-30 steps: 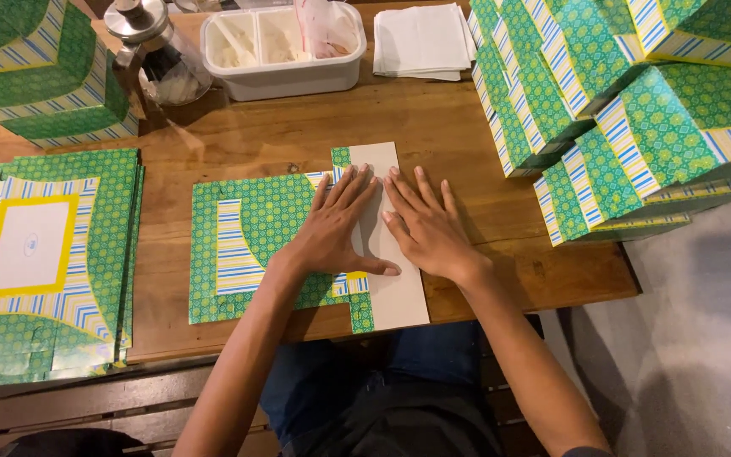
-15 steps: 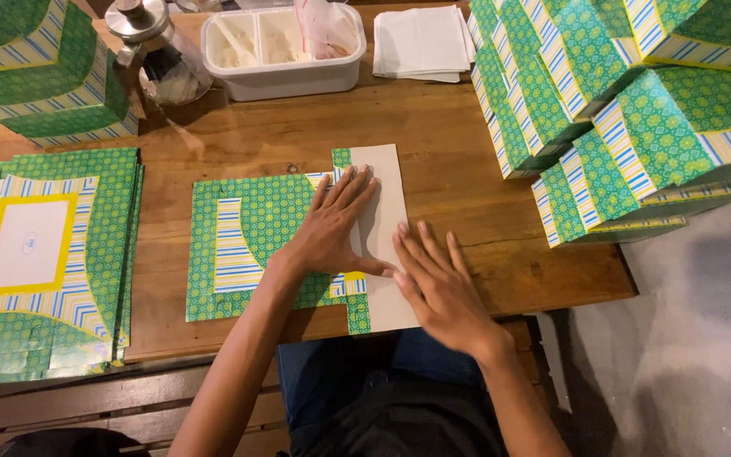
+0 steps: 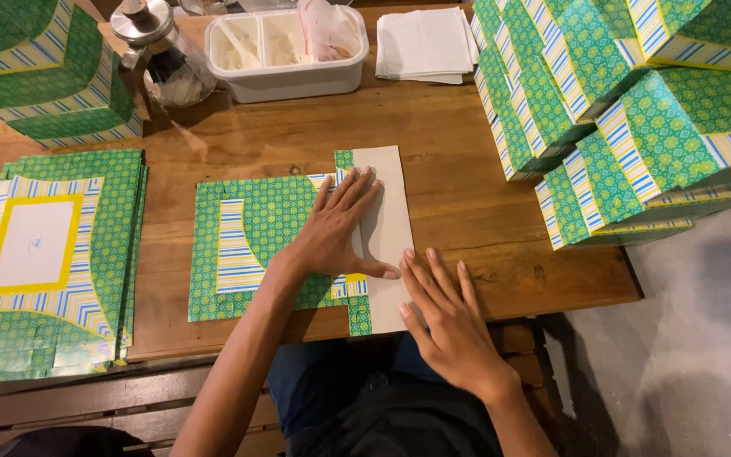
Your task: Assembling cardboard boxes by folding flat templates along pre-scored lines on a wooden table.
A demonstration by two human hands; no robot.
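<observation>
A flat green patterned box blank [image 3: 251,245] with blue and yellow stripes lies on the wooden table [image 3: 467,211]. Its right flap [image 3: 387,211] is folded over, showing the plain beige inside. My left hand [image 3: 336,233] presses flat on the fold, fingers spread, thumb stretched along the flap. My right hand [image 3: 442,317] lies flat with fingers apart at the flap's lower right corner, near the table's front edge. Neither hand grips anything.
A stack of flat green blanks [image 3: 48,262] lies at the left. Assembled green boxes are piled at the right [image 3: 628,110] and far left [image 3: 35,76]. At the back stand a white divided tray [image 3: 285,55], a glass jar [image 3: 162,59] and white paper sheets [image 3: 425,42].
My right hand has slid from beside the left hand down the flap toward the table's front edge. My left hand has stayed pressed on the fold.
</observation>
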